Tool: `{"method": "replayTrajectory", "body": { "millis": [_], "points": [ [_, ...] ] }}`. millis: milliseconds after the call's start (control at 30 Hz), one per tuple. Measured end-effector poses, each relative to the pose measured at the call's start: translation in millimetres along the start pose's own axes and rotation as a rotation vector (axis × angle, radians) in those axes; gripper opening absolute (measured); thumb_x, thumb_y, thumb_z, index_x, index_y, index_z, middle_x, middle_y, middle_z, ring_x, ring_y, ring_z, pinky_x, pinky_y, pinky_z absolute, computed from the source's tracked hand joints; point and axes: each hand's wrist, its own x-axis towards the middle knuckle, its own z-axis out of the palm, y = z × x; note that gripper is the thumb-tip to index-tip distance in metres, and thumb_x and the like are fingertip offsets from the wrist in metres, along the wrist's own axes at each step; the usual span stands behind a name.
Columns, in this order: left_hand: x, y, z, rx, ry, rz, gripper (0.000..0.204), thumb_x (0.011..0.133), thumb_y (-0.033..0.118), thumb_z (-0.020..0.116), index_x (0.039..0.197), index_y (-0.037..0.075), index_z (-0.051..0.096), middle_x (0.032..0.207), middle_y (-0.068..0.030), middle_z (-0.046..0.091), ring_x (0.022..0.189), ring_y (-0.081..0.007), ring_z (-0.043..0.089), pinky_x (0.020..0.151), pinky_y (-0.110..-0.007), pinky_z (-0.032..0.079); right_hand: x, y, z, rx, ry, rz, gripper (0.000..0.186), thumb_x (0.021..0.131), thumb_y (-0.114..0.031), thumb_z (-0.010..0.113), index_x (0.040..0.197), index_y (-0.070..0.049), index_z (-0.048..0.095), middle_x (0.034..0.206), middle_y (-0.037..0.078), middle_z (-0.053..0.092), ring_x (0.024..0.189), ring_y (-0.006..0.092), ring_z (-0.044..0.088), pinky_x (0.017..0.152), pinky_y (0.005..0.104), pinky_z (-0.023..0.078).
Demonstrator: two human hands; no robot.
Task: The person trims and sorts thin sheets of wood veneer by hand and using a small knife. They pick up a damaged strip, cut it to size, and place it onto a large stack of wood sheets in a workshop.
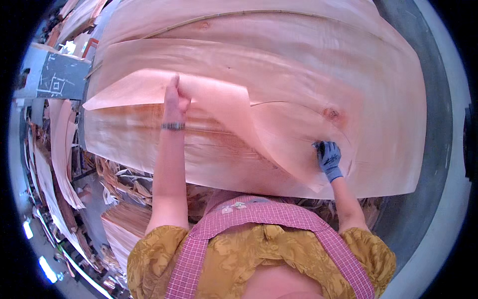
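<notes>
A wide, thin sheet of pinkish wood veneer is partly lifted, with its near edge curled up and folded over on the left. My bare left hand pinches this raised edge, thumb on top; a banded bracelet or watch circles the wrist. To the right, my right hand wears a blue glove and rests low over the veneer, its fingers curled in. Something dark shows at those fingertips, either the glove's coating or a small object; I cannot tell which. Beneath lies a larger veneer sheet with a brown knot.
A long thin strip arches across the far part of the veneer. Veneer offcuts and a grey panel with white marks are at the left. Scraps and a veneer stack lie below the near left edge.
</notes>
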Motion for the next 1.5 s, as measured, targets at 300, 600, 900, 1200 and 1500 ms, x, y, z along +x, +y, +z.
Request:
{"method": "replayTrajectory", "body": {
  "millis": [300,600,900,1200,1500],
  "points": [
    [-4.2,-8.8,22.4,2.246,-0.631,0.686,0.078,0.080,0.033,0.073,0.146,0.020,0.036,0.149,-0.0147,0.035,0.138,-0.0346,0.033,0.112,-0.050,0.028,-19.5,-6.5,-1.5,-0.083,-0.072,0.112,0.028,0.078,-0.026,0.064,0.101,-0.010,0.061,0.094,0.013,0.060,0.088,0.0325,0.058,0.077,0.0445,0.047],
    [52.2,18.0,29.1,1.993,-0.622,0.856,0.049,0.076,0.030,0.075,0.121,0.019,0.061,0.103,-0.0089,0.069,0.097,-0.0269,0.064,0.106,-0.046,0.037,-11.4,-8.6,-6.4,-0.076,-0.093,0.135,0.024,0.080,-0.028,0.065,0.100,-0.014,0.061,0.094,0.010,0.061,0.090,0.0304,0.058,0.077,0.0431,0.048],
    [52.4,50.9,90.9,2.249,-0.325,1.103,0.016,0.087,0.024,0.060,0.100,0.018,0.067,0.084,-0.0110,0.068,0.078,-0.0324,0.065,0.068,-0.042,0.052,-6.9,-9.8,-7.1,-0.043,-0.076,0.088,0.029,0.081,-0.031,0.064,0.104,-0.013,0.062,0.099,0.013,0.060,0.092,0.0318,0.058,0.077,0.0449,0.048],
    [-71.2,128.9,70.6,2.065,-0.098,1.427,0.028,0.080,0.002,0.058,0.104,0.013,0.066,0.102,-0.0076,0.068,0.095,-0.0272,0.065,0.081,-0.039,0.050,-6.7,-0.3,-2.3,0.008,-0.073,0.011,0.028,0.082,-0.032,0.062,0.101,-0.012,0.061,0.098,0.012,0.060,0.091,0.0323,0.058,0.077,0.0457,0.049],
    [-283.0,219.8,-152.8,1.873,0.686,1.287,0.026,0.081,0.009,0.061,0.106,0.007,0.065,0.099,-0.0167,0.067,0.094,-0.0350,0.064,0.081,-0.044,0.051,-0.5,13.5,62.9,0.579,-0.069,0.123,0.026,0.089,-0.023,0.056,0.110,-0.009,0.062,0.106,0.014,0.063,0.101,0.0343,0.058,0.085,0.0441,0.047]
  ]
}}
